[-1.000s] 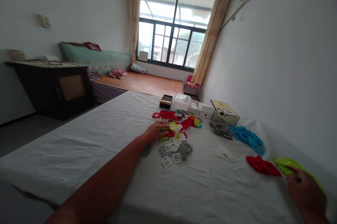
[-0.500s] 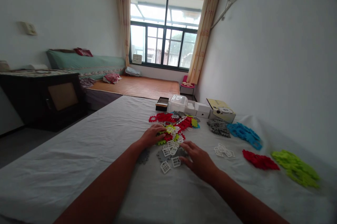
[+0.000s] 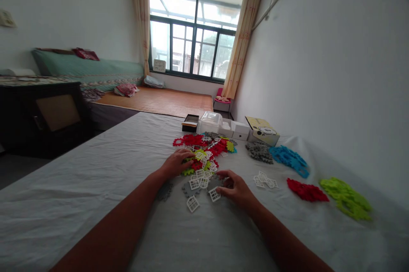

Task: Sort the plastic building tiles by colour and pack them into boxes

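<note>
Daylight comes through a dark-framed window [image 3: 193,24] between peach curtains [image 3: 140,12], with a square clock [image 3: 159,65] at its lower left corner. Below it lies a bed with an orange-brown mat [image 3: 166,98], and a dark cabinet [image 3: 19,110] stands at the far left. Nearer, a pale wrinkled cloth [image 3: 96,165] carries plastic building pieces. At its far side stand a black open box [image 3: 190,123], a clear plastic container [image 3: 210,122], a white box [image 3: 240,131] and a yellow carton [image 3: 263,130].

Before these lies a mixed heap of red, lime, gray and white pieces [image 3: 219,148]. The left hand [image 3: 177,163] rests at its left edge, fingers loosely curved; I cannot tell whether they grasp a piece. The right hand [image 3: 236,189] is at the near end, thumb and index finger apart, with the thumb at a white lattice window piece [image 3: 214,195]; whether it is gripped I cannot tell. Another white window piece [image 3: 192,204] lies just beside it, on the cloth.

To the right are separate piles: dark gray [image 3: 260,153], blue [image 3: 290,160], red [image 3: 306,190], lime green [image 3: 345,198], and a small white cluster of window pieces [image 3: 266,180].
</note>
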`<state>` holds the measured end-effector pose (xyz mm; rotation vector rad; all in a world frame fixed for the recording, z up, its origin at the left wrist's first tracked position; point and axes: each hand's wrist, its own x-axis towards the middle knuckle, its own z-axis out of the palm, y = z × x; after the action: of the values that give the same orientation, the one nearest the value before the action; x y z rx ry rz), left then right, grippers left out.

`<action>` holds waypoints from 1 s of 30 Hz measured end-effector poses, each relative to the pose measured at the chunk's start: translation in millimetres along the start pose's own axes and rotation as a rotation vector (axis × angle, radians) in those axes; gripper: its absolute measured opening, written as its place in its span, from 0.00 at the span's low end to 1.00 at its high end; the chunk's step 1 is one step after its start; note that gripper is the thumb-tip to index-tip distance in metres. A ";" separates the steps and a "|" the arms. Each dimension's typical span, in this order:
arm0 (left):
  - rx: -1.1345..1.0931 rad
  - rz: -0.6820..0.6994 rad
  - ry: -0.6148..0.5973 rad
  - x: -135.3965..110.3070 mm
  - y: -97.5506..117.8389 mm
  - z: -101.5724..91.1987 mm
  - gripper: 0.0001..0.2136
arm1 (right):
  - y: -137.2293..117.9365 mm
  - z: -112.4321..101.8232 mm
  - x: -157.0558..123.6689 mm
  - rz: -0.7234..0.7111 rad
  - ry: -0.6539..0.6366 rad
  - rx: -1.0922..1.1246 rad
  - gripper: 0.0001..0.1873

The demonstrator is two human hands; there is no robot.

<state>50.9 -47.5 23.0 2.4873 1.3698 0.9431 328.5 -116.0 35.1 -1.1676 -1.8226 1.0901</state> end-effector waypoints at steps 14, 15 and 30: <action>-0.016 0.032 0.013 -1.0 -1.5 0.9 0.15 | 15.9 -36.1 19.6 0.019 0.155 0.193 0.21; -0.016 0.031 0.014 -1.0 -1.5 1.0 0.15 | 15.6 -43.8 24.0 0.023 0.129 0.172 0.20; -0.023 -0.001 0.011 -1.5 -1.0 -0.4 0.14 | 79.5 -192.2 110.6 0.042 1.023 0.124 0.19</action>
<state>49.4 -48.2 22.2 2.4683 1.3546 0.9683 485.3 59.0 52.0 -1.3351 -0.9172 0.4385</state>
